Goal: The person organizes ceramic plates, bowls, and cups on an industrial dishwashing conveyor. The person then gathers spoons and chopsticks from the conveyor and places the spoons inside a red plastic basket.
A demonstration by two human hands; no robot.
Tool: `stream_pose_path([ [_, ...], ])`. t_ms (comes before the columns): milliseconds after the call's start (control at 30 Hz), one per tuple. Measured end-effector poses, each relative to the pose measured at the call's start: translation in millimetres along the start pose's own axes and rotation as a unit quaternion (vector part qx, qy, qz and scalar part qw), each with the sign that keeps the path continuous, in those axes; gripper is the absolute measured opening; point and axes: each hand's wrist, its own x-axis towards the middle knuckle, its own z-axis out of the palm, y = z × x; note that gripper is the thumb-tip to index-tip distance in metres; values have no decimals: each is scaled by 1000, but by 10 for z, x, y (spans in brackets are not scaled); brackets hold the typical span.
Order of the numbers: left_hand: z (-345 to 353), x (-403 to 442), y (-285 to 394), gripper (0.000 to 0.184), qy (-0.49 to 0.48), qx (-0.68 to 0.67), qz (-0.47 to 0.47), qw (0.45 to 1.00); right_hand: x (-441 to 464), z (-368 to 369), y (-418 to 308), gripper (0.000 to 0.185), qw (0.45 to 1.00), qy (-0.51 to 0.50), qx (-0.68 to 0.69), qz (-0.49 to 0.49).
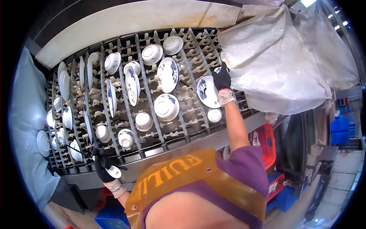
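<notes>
My left hand [102, 166], in a black glove over a clear one, is at the rack's front edge, closed around a white soup spoon [114, 171]. Thin dark sticks [78, 149] stick out past this hand; whether it grips them too is unclear. My right hand [222, 79], also black-gloved, reaches to the far right of the pegged conveyor rack [190, 95]. Its fingers close on a small blue-and-white dish [217, 70], mostly hidden. Beside that wrist leans a blue-patterned plate [207, 91]. Beyond the fingertips a white piece [225, 59] lies by the plastic curtain.
Several bowls [166, 107], cups [143, 121] and oval plates [168, 75] stand among the pegs. A clear plastic curtain [278, 65] hangs at the right, another sheet [28, 126] at the left. A red basket [268, 143] and blue crates [112, 217] are below.
</notes>
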Motion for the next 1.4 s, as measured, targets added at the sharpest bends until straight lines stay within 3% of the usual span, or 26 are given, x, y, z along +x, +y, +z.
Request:
stream_pose_path([
  [133, 151, 30, -1, 38, -7, 12, -24, 1000, 285, 113, -79, 45, 994, -47, 12, -95],
  [167, 210, 16, -10, 38, -18, 15, -23, 999, 301, 32, -238, 43, 982, -48, 110, -146],
  [233, 259, 6, -31, 36, -19, 6, -19, 1000, 461, 271, -258, 42, 918, -101, 357, -138],
  [267, 240, -5, -56, 36, -19, -3, -17, 1000, 558, 343, -272, 45, 887, -159, 425, -83],
  [300, 227, -15, -78, 35, -19, -14, -16, 1000, 592, 376, -227, 40, 890, -184, 416, -37],
  [333, 223, -18, -84, 33, -18, -8, -17, 1000, 600, 396, -195, 42, 966, -100, 234, -55],
  [367, 228, -34, -100, 33, -20, -10, -15, 1000, 636, 404, -172, 45, 997, -9, 41, -72],
  [500, 275, -44, -161, 33, -43, -49, -17, 998, 495, 11, -19, 46, 975, 136, -78, -155],
  [567, 397, -81, -186, 33, 4, -33, -21, 999, 459, -120, -88, 44, 979, 24, -196, -39],
  [633, 323, -43, -239, 33, -12, -72, -36, 997, 734, 124, 380, 45, 983, -84, -157, -41],
  [667, 359, -41, -259, 33, -13, -57, -32, 998, 897, 328, 682, 48, 982, 40, -30, -181],
  [700, 388, -54, -262, 33, -12, -40, -28, 999, 992, 175, 520, 50, 991, -37, -28, -122],
  [767, 355, -37, -283, 33, 1, -25, -24, 999, 1253, 142, 455, 47, 976, -84, 186, -76],
  [800, 359, -36, -284, 33, 4, -5, -23, 1000, 1330, 161, 396, 40, 925, -95, 362, -63],
  [833, 353, -52, -293, 33, 8, 16, -24, 1000, 1326, -4, 206, 35, 882, -144, 449, 14],
  [900, 271, -52, -337, 35, 5, 27, -14, 1000, 1559, 236, 336, 35, 881, -122, 456, 25],
  [933, 274, -65, -359, 35, 9, 20, -12, 1000, 1610, 334, 389, 33, 949, -74, 307, 11],
  [967, 269, -83, -374, 35, 15, 14, -8, 1000, 1593, 386, 503, 33, 948, -84, 307, 11],
  [1033, 301, -100, -407, 35, 21, 45, 24, 999, 1387, 366, 518, 32, 965, -142, 194, -103],
  [1067, 325, -112, -416, 35, 21, 45, 30, 998, 1115, 157, 367, 33, 919, -259, 287, -76],
  [1100, 361, -110, -423, 35, 21, 46, 33, 998, 909, -62, 191, 36, 917, -361, 170, -1],
  [1167, 389, -95, -447, 34, 12, 39, 22, 999, 551, -97, 355, 40, 881, -412, 127, -193],
  [1200, 420, -92, -448, 35, 21, 31, 11, 999, 411, -107, 425, 45, 893, -364, 90, -248],
  [1300, 500, -88, -467, 36, -12, 28, 7, 999, 332, -449, 245, 42, 929, -343, 56, -130],
  [1400, 560, -81, -487, 37, -36, 6, 1, 999, 292, -721, 3, 36, 972, -200, 34, -123],
])
